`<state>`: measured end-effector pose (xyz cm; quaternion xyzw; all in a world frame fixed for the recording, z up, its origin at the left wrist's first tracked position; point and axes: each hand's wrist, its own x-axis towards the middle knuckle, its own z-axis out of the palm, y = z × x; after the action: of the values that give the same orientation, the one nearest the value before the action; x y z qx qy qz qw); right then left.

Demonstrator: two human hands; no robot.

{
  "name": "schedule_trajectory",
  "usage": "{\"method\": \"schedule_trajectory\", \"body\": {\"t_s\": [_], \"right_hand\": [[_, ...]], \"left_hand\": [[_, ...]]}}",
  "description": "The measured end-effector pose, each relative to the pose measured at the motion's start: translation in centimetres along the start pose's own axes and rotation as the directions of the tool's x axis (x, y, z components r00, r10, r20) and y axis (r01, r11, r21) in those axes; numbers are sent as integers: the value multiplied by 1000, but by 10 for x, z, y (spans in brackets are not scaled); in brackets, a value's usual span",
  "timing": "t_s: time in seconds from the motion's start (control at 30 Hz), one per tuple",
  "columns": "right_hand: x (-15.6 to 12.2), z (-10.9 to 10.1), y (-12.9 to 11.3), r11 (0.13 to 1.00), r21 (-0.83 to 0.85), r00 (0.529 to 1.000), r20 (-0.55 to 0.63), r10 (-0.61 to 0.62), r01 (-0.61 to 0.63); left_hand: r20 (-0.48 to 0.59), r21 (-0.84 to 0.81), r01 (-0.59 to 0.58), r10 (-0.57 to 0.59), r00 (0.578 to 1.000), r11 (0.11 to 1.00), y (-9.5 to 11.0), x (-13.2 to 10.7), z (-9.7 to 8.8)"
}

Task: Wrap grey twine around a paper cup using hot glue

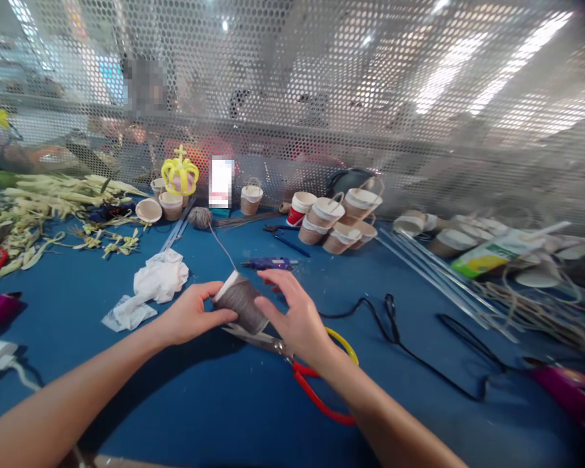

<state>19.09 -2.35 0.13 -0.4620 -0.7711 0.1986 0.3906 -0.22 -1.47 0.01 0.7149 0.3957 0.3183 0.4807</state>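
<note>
My left hand (190,313) grips a paper cup (244,303) at its white rim, thumb below and fingers above. Grey yarn is wound round the cup's wall, and the cup lies tilted on its side in the air. From it a strand runs back to a grey yarn ball (201,218). At the cup's base end is my right hand (297,313), its fingers spread and its thumb against or just in front of the wrapped wall. Under the cup and right hand lie large scissors (322,390) with red and yellow handles, partly hidden.
Behind the cup lies a blue glue gun (273,263). Crumpled white plastic (160,276) is at left. Several wrapped cups with handles (324,218) stand at the back, near a yellow crown (180,174) and lit phone (221,183). A black cable (394,325) and clear sticks (433,273) lie right.
</note>
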Motion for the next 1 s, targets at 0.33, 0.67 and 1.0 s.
{"method": "schedule_trajectory", "body": {"t_s": [0.33, 0.67, 1.0], "right_hand": [[7, -7, 1, 989, -4, 980, 129, -149, 151], [9, -13, -18, 986, -157, 981, 194, -19, 50], [20, -22, -28, 987, 100, 956, 279, 93, -125]], "left_hand": [[190, 50, -168, 155, 969, 985, 2, -3, -2], [185, -25, -74, 78, 980, 997, 3, -4, 1], [239, -80, -97, 114, 964, 992, 6, -6, 1]]}}
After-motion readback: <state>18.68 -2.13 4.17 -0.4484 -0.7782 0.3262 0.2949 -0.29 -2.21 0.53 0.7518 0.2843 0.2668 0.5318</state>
